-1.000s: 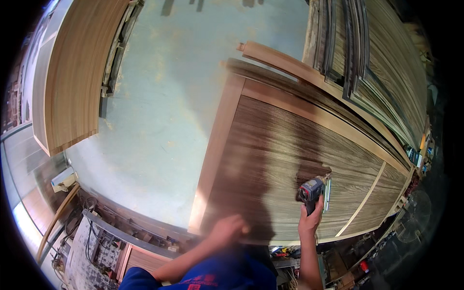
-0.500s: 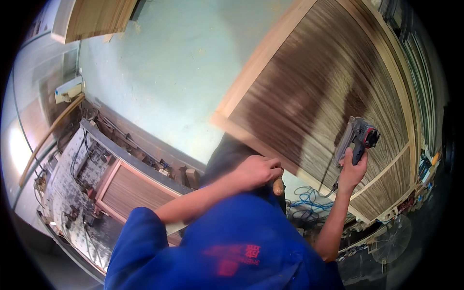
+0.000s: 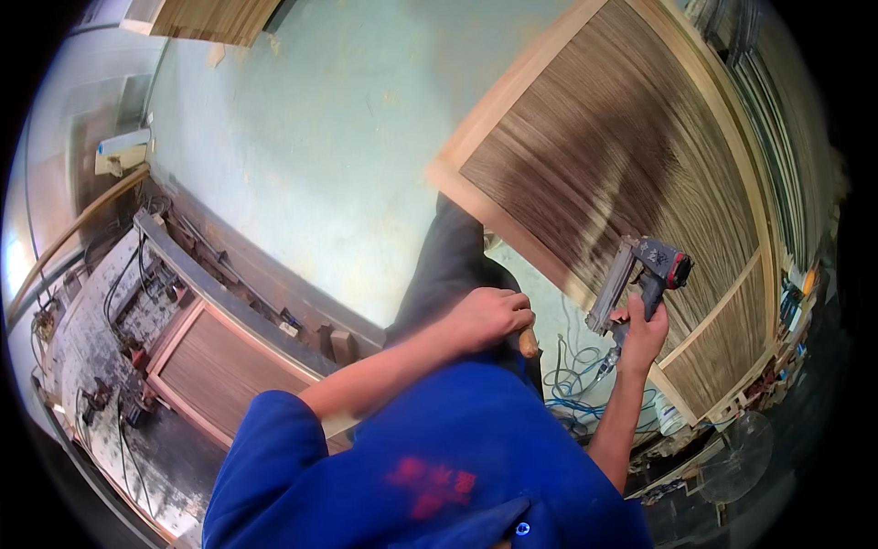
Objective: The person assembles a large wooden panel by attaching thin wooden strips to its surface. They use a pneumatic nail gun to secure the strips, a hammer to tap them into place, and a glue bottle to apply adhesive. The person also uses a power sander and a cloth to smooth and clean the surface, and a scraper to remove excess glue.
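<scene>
My right hand (image 3: 642, 331) is wrapped round the grip of a black and grey nail gun (image 3: 660, 259) with a red-trimmed rear end. The gun's long nose tilts down to the left, in front of a framed wood-grain panel (image 3: 585, 137); whether it touches the panel I cannot tell. An air hose fitting (image 3: 607, 362) hangs below the grip. Across the front of my body, my left hand (image 3: 496, 320) is closed on a tool's wooden handle (image 3: 528, 343). Only the rounded end of that handle shows; the rest is hidden.
Blue air hose (image 3: 576, 403) lies coiled on the floor. At the left, a smaller framed panel (image 3: 229, 361) rests on a worn metal bench (image 3: 91, 348) with clamps. Stacked boards (image 3: 777, 146) stand beyond the large panel. A wooden piece (image 3: 210, 20) shows at upper left.
The nail gun has swung left and turned, and its nose now shows near the panel's close edge. My left hand keeps the wooden handle. The view has shifted slightly.
</scene>
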Demonstrator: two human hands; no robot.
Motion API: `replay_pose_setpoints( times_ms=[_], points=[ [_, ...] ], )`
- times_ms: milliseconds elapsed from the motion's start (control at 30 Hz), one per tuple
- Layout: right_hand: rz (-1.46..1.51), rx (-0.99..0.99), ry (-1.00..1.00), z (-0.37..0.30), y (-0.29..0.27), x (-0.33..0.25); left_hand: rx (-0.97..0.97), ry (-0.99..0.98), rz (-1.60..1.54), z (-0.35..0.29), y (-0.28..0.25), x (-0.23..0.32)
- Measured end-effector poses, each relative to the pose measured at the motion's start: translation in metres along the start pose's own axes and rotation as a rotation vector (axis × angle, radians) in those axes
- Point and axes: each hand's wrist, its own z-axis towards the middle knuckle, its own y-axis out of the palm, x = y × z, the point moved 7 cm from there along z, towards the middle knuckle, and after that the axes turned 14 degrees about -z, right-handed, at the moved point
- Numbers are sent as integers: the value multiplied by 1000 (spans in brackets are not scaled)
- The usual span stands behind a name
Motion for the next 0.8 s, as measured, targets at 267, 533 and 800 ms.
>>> replay_pose_setpoints(
  times_ms=[267, 533, 800],
  points=[
    [229, -13, 126, 83, 27, -73, 200, -135, -70, 79, -110, -41],
    [141, 88, 13, 260, 97, -214, 186, -267, -650, 223, -188, -121],
    [147, 114, 109, 318, 132, -255, 176, -520, -672, 249, -202, -137]
  ],
)
